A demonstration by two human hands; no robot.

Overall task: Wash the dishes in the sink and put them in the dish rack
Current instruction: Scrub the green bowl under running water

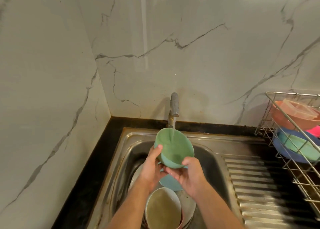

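A green bowl (174, 146) is tilted under the water running from the tap (174, 105), above the steel sink (138, 136). My left hand (152, 166) grips its left rim and underside, thumb on the edge. My right hand (188, 174) holds it from below on the right, thumb on the lower rim. Below my hands a white bowl (162, 209) with murky water sits on other dishes, and a blue dish (168, 182) shows between my wrists. The wire dish rack (270, 105) stands at the right with pink, blue and teal dishes in it.
A ribbed steel drainboard (256, 190) lies between sink and rack. A black counter (97, 159) borders the sink on the left and back. Marble-look walls close the corner behind the tap.
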